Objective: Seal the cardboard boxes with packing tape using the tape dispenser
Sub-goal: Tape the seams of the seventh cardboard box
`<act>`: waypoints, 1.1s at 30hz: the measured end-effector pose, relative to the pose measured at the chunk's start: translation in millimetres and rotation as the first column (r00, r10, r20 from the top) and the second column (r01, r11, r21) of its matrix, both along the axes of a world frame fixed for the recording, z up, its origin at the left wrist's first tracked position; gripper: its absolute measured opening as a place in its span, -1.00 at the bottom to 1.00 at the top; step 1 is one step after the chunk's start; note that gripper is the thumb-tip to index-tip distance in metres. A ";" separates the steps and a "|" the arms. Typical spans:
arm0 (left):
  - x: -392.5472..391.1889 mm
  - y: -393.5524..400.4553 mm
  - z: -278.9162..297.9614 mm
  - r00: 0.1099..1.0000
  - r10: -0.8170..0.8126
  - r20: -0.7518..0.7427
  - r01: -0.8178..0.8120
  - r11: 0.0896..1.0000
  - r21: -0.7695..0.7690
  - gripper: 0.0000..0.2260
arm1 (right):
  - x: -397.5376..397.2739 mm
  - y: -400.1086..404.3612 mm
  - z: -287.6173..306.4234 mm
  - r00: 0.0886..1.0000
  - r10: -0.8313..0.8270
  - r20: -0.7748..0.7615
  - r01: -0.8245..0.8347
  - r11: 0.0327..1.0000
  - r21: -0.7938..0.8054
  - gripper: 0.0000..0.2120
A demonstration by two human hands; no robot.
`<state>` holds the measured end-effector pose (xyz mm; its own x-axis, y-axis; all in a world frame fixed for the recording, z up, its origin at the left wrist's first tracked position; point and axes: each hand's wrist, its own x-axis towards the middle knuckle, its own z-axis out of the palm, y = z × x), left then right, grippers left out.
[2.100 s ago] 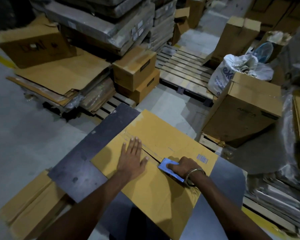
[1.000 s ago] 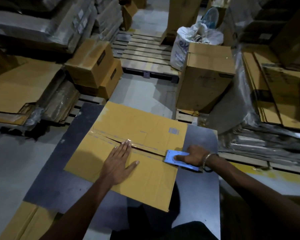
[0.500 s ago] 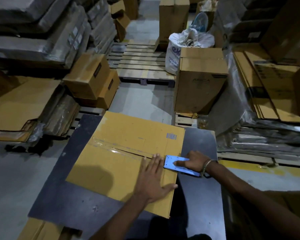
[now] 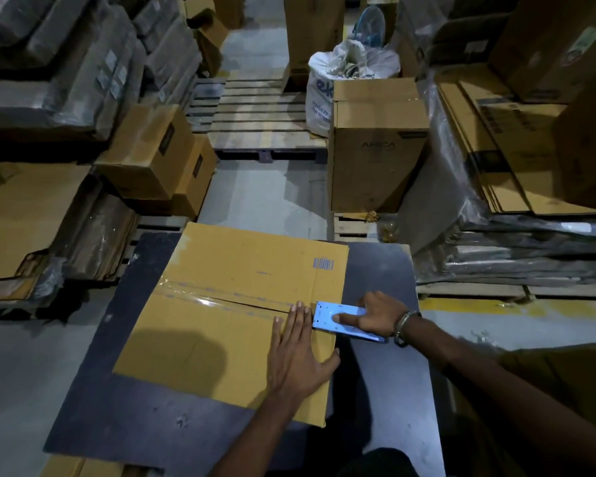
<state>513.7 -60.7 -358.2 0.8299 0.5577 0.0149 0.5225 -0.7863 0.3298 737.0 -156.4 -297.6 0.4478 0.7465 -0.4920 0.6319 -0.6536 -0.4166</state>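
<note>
Compared with half a second ago, the left hand has slid a little further toward the right end of the seam; its fingertips now lie just beside the blue tape dispenser, where a gap showed before. The right hand has barely moved and keeps its hold at the box's right edge. Two seconds ago the dispenser sat well inside the box top, so it has travelled along the seam to the edge.

The cardboard box lies on the dark tabletop, its closed flaps facing up. The seam between the flaps runs left to right across the top, tilted slightly downward toward the right. A shiny strip of clear tape covers the seam from the left edge most of the way across. A printed barcode sits on the far flap near the right edge.

The dispenser's long axis follows the seam line. Its front end points left at the box edge, and its rear hangs out over the tabletop. The right hand grips it with fingers curled round it and the forefinger laid flat on its blue side. The left hand presses flat on the near flap, fingers straight and together, thumb spread toward the box's right edge.
</note>
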 end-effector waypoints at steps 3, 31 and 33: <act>0.2 -0.8 -2.7 1.000 -0.007 -0.008 0.007 1.000 0.030 -0.11 | -0.4 -4.4 -1.3 1.000 -0.022 0.001 0.022 1.000 0.004 -0.29; 14.6 -17.5 -7.3 0.997 -0.027 -0.072 0.034 0.994 0.102 -0.23 | -1.3 -73.4 -34.5 0.974 -0.226 -0.027 0.224 0.972 -0.065 -0.23; 18.0 -20.4 -6.2 0.992 -0.101 -0.076 0.111 0.984 0.139 -0.31 | -5.3 -71.9 -36.7 0.971 -0.236 -0.027 0.233 0.969 -0.079 -0.30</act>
